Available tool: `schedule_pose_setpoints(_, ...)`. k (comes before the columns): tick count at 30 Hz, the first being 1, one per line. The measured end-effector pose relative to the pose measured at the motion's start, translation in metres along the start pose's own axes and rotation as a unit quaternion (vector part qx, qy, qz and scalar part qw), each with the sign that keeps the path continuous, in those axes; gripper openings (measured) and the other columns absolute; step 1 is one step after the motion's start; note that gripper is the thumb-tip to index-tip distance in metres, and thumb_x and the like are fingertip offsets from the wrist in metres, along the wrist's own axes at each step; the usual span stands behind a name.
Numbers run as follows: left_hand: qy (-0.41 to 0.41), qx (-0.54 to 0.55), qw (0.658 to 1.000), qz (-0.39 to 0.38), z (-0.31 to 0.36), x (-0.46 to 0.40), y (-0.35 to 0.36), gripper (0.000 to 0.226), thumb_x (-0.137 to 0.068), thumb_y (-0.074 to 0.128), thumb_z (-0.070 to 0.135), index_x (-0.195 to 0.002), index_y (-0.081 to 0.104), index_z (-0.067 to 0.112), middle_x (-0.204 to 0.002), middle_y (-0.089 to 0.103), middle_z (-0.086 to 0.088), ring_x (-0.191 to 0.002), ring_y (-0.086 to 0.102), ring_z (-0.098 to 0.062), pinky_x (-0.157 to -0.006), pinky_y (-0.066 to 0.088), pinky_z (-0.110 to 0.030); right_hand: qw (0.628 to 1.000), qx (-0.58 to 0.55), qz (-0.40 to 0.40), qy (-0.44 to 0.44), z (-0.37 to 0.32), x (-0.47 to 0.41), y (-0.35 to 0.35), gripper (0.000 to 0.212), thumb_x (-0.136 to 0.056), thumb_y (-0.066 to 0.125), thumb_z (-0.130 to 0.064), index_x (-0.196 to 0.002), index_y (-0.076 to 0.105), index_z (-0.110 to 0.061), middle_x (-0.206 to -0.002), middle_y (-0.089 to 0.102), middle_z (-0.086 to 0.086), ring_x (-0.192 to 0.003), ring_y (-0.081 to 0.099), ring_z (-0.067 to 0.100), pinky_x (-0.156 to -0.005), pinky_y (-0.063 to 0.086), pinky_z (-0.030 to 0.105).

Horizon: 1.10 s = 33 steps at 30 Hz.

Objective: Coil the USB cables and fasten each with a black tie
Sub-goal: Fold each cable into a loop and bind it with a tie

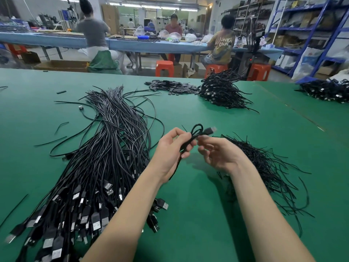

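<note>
My left hand (172, 150) grips a folded black USB cable (196, 132) above the green table (207, 214). Its looped end and plug stick up past my fingers, and the tail hangs below my palm. My right hand (217, 154) is close beside it, fingers curled, thumb and forefinger at the cable just under the plug. A big bundle of loose USB cables (105, 157) lies to the left, plugs toward me. A heap of thin black ties (264, 167) lies under and to the right of my right wrist.
A pile of coiled, tied cables (221, 91) sits at the far middle, and another (326, 89) at the far right. Small black flat pieces (171, 86) lie beside it. Stray wires dot the left of the table. People sit at a blue bench beyond.
</note>
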<state>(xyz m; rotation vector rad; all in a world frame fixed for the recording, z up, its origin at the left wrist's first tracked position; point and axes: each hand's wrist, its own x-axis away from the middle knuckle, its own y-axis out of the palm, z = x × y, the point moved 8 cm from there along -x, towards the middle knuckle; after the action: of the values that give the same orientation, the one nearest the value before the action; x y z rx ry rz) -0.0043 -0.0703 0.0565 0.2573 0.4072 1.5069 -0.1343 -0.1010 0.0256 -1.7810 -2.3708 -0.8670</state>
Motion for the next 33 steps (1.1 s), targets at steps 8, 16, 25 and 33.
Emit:
schedule_pose_setpoints(8,0.032,-0.156,0.984,-0.085,0.007,0.007,0.007,0.02,-0.094,0.065,0.005,-0.076,0.06,0.011,-0.082,0.074,-0.016,-0.062,0.055,-0.016,-0.055,0.044,-0.019,0.84,0.527,-0.126,-0.034,-0.082,-0.001,0.023,0.006,-0.081,0.078,-0.016,-0.077,0.083,-0.019,-0.071,0.068,-0.001,-0.062,0.053,0.008,-0.056,0.035,0.02)
schedule_pose_setpoints(16,0.084,-0.299,0.948,0.063,0.009,0.001,-0.011,0.02,-0.086,0.071,0.012,-0.07,0.063,0.019,-0.075,0.076,-0.002,-0.061,0.062,-0.012,-0.063,0.047,-0.023,0.638,0.72,0.08,-0.261,-0.099,0.022,0.062,0.011,-0.076,0.077,-0.038,-0.066,0.076,-0.042,-0.079,0.073,-0.013,-0.07,0.067,0.009,-0.065,0.051,0.027)
schedule_pose_setpoints(25,0.107,-0.266,0.949,0.131,0.007,0.001,-0.029,0.02,-0.081,0.078,0.012,-0.072,0.061,0.014,-0.07,0.074,-0.003,-0.062,0.065,-0.013,-0.067,0.051,-0.026,0.72,0.567,0.09,-0.391,-0.066,0.038,0.038,0.006,-0.081,0.082,-0.033,-0.076,0.08,-0.036,-0.084,0.065,-0.017,-0.073,0.064,0.007,-0.074,0.055,0.042)
schedule_pose_setpoints(33,0.316,-0.455,0.822,0.133,0.036,0.022,-0.008,0.012,-0.083,0.071,0.009,-0.081,0.061,0.016,-0.072,0.062,0.014,-0.069,0.059,-0.002,-0.069,0.048,-0.018,0.795,0.503,0.104,-0.322,-0.06,0.032,0.035,0.018,-0.075,0.079,-0.056,-0.077,0.078,-0.037,-0.081,0.073,-0.027,-0.068,0.071,0.007,-0.072,0.059,0.035)
